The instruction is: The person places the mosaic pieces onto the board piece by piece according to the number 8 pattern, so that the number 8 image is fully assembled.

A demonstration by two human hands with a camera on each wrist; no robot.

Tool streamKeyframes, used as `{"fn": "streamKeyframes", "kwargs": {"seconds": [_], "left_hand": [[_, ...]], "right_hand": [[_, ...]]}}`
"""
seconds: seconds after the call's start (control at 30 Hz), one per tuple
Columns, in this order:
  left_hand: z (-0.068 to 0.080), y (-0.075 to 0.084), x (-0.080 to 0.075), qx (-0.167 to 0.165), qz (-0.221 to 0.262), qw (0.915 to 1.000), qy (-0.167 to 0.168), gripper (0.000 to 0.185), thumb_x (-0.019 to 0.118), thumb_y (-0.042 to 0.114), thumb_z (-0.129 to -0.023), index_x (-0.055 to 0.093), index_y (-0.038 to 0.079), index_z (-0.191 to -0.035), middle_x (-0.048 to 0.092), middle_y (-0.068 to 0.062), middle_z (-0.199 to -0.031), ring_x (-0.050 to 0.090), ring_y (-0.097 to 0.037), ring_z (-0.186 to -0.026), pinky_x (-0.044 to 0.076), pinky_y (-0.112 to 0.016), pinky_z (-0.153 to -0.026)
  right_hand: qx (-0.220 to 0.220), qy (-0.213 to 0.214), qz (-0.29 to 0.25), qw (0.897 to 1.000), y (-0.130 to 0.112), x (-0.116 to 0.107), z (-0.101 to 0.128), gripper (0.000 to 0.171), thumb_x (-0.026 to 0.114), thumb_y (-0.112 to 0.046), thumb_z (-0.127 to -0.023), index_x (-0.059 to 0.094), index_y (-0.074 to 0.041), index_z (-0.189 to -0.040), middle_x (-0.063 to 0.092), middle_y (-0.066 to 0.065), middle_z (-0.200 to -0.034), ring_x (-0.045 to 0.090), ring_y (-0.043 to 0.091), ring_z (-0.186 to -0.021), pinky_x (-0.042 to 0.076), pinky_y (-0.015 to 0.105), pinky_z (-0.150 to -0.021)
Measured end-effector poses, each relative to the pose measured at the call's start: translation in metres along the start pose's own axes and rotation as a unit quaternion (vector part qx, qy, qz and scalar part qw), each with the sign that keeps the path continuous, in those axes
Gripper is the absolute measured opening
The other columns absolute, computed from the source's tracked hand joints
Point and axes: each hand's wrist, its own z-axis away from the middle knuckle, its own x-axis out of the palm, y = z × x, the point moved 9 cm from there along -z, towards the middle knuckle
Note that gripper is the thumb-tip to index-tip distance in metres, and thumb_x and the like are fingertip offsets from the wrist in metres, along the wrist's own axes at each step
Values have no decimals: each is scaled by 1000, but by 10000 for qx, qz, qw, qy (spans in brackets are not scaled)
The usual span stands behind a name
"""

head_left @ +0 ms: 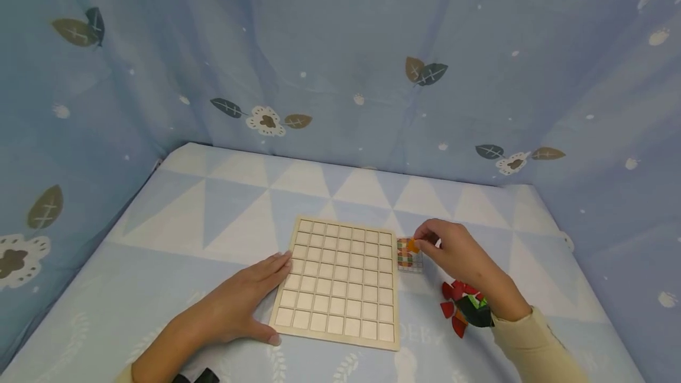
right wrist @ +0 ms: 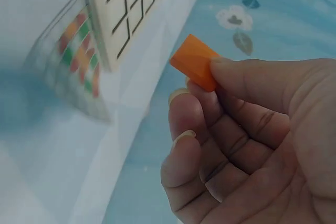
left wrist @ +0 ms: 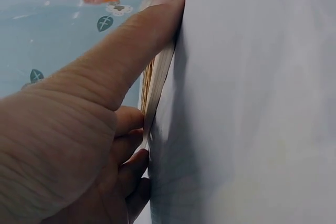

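A pale wooden board [head_left: 340, 279] with a grid of square recesses lies on the table. My left hand [head_left: 239, 300] rests along its left side, fingertips at the edge and thumb by the near left corner. In the left wrist view the thumb [left wrist: 131, 45] lies against the board's rim. Over a small pattern card [head_left: 408, 262] at the board's right, my right hand [head_left: 460, 253] pinches a small orange block [right wrist: 194, 62] between thumb and fingers. The card's coloured squares [right wrist: 79, 51] look blurred in the right wrist view.
Red pieces [head_left: 454, 290] and dark green pieces [head_left: 476, 312] lie in a loose pile under my right forearm. Two dark pieces [head_left: 206, 376] show at the bottom edge, near my left forearm. A blue patterned curtain [head_left: 340, 46] stands behind the table.
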Motion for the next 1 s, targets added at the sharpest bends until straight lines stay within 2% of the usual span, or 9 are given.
{"fn": "streamKeyframes", "kwargs": {"seconds": [0.23, 0.57, 0.83, 1.0], "left_hand": [[-1, 0, 4, -10, 120, 9999, 35, 123, 91, 57, -71, 30, 5, -165, 17, -3, -175, 19, -31, -158, 30, -59, -118], [3, -2, 2, -26, 42, 9999, 93, 123, 86, 65, -72, 31, 5, -164, 18, -2, -174, 19, -29, -158, 29, -57, -119], [2, -2, 3, 34, 41, 9999, 147, 122, 82, 69, -74, 31, 4, -164, 18, -4, -174, 19, -30, -158, 29, -57, -119], [3, -1, 1, 52, -28, 9999, 163, 122, 80, 70, -75, 32, 3, -164, 20, -7, -173, 20, -32, -158, 30, -58, -119]], "right_hand": [[-357, -313, -269, 9985, -11, 21, -35, 4, 71, -14, -101, 69, -12, -98, 67, -3, -86, 57, 11, -75, 50, 32, -66], [-431, -753, -540, 9948, -32, 57, -88, 5, 67, -11, -103, 72, -11, -103, 68, -3, -90, 59, 15, -77, 52, 35, -72], [-711, -1012, -395, 9915, -47, 85, -107, 8, 65, -9, -103, 74, -10, -103, 70, -4, -92, 60, 11, -78, 53, 32, -72], [-541, -1080, -346, 9921, -46, 95, -110, 8, 66, -11, -103, 74, -11, -103, 68, -5, -90, 60, 11, -76, 53, 32, -72]]}}
